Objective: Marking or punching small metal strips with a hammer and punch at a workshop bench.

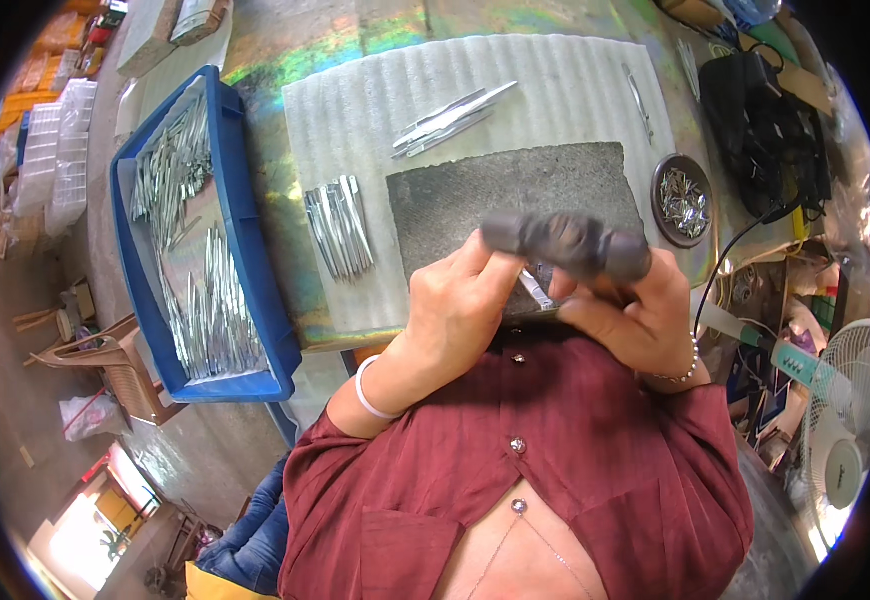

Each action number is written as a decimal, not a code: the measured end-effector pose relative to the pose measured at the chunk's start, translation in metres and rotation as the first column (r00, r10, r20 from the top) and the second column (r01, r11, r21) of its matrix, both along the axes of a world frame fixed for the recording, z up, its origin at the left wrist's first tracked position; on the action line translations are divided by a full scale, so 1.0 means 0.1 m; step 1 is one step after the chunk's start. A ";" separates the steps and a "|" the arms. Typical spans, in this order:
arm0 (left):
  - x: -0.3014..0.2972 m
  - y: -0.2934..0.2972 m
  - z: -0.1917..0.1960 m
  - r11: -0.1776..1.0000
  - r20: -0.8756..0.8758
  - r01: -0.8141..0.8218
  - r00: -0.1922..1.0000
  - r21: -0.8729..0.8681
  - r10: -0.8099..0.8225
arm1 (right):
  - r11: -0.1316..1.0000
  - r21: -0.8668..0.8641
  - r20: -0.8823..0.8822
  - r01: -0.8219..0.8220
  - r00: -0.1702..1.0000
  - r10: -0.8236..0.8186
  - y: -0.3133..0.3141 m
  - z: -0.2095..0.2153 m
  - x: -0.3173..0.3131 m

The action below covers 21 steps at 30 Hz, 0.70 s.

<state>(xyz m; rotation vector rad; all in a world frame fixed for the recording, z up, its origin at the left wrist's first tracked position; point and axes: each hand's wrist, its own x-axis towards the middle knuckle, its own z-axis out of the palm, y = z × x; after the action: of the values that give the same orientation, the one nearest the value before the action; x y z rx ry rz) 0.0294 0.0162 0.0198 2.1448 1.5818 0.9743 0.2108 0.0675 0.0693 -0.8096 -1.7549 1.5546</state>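
A dark hammer (567,244) is raised close to the view, its head lying crosswise over both hands. My right hand (645,315) is closed round it, though the handle is mostly hidden beneath the head. My left hand (460,300) is closed just left of it, with its fingertips behind the hammer head; what they pinch is hidden. Between the hands shows a short bit of a silver metal piece (536,290). Below them lies a dark grey slab (515,180) on a white foam sheet (335,110).
On the foam rest a row of slim silver tweezer-like pieces (338,228), a loose pile (450,122) and a single one (639,100). Left is a blue tray (280,340) of similar pieces. A round dish (666,225) of small metal bits and a black bundle (755,130) stand right.
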 end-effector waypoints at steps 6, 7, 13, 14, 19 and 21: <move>-0.01 0.06 -0.08 0.997 0.121 0.070 0.990 0.030 -0.074 | 0.840 0.518 0.184 -0.158 0.980 0.071 0.07 0.17 -0.20; 0.00 0.06 -0.06 0.999 0.236 0.041 0.971 0.033 -0.048 | 0.837 0.521 0.185 -0.166 0.980 0.079 0.06 0.20 -0.22; -0.05 0.05 -0.06 0.999 0.158 0.050 0.986 0.023 -0.053 | 0.803 0.565 0.244 -0.187 0.968 0.054 0.06 0.23 -0.30; -0.05 0.05 -0.06 0.998 0.164 0.051 0.985 0.022 -0.054 | 0.811 0.554 0.248 -0.188 0.967 0.055 0.06 0.23 -0.30; -0.07 0.03 -0.23 0.986 0.119 0.044 0.991 0.163 -0.064 | 0.904 0.329 0.371 -0.274 0.918 0.143 0.05 0.40 -0.19; -0.05 0.04 -0.06 0.998 0.097 0.004 0.995 0.063 -0.010 | 0.997 0.039 0.181 0.064 0.981 -0.070 -0.10 0.44 -0.08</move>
<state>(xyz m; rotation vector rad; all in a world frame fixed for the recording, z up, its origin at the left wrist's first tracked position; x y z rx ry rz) 0.0243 0.0203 0.0140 2.1073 1.5168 1.1222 0.2025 0.0577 0.1130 -1.0116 -1.8566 1.4416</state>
